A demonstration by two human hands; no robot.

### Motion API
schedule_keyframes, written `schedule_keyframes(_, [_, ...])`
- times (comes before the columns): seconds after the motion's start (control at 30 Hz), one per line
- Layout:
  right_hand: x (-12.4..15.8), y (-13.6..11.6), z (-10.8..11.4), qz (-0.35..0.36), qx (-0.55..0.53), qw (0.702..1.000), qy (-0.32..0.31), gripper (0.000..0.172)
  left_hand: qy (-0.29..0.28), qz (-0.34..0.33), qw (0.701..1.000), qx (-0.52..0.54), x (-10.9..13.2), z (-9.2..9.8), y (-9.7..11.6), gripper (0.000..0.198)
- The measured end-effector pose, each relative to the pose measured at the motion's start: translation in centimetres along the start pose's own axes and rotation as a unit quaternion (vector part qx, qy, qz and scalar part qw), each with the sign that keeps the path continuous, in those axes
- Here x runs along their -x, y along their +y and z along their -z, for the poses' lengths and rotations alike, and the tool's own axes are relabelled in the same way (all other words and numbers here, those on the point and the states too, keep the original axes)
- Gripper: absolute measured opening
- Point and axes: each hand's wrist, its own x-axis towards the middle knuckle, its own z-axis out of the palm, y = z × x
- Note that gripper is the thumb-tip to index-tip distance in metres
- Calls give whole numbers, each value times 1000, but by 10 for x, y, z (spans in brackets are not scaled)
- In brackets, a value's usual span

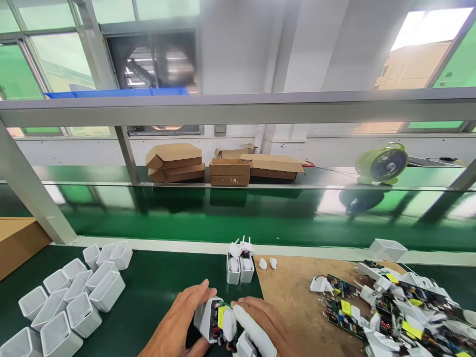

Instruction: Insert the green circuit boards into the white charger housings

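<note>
My left hand (182, 317) is closed around a white plastic housing (205, 317), thumb below and fingers over its top. Beside the housing, between my hands, is a circuit board (222, 320) with a yellow-wrapped component and a soft white lump on it. My right hand (266, 322) curls over the board's right end, fingers bent. Along that hand lies a long, rounded white shape (255, 329); whether it is a finger cover or a part, I cannot tell. Ahead stand two filled white housings (240, 267) with boards and plug pins showing. Two small white lumps (267, 263) lie beside them.
Several open white housings (78, 292) stand in rows at the left. A heap of circuit boards (405, 307) covers the right of a brown board (293, 297). Behind run a green conveyor belt (208, 218) and a metal crossbar (238, 108). Cardboard boxes (229, 172) and a green fan (383, 164) stand beyond.
</note>
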Motion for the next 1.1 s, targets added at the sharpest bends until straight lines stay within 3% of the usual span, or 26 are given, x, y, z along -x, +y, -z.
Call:
schedule_keyframes(0.13, [2, 0, -1, 0, 13, 1000, -20, 51, -7, -1, 1000, -1, 0, -1, 1, 82])
schedule_keyframes(0.43, [8, 8, -17, 44, 8, 999, 30, 53, -15, -7, 1000, 8, 0, -1, -1, 85])
schedule_keyframes(0.67, [10, 2, -15, 48, 27, 998, 31, 53, -28, -10, 1000, 0, 2, 0, -6, 89])
schedule_keyframes(0.9, [4, -1, -8, 76, 25, 997, 24, 58, -14, -17, 1000, -2, 0, 3, 0, 75])
schedule_keyframes(1.1, [-9, -12, 3, 49, 9, 999, 18, 65, -24, -28, 999, -17, 0, 3, -3, 80])
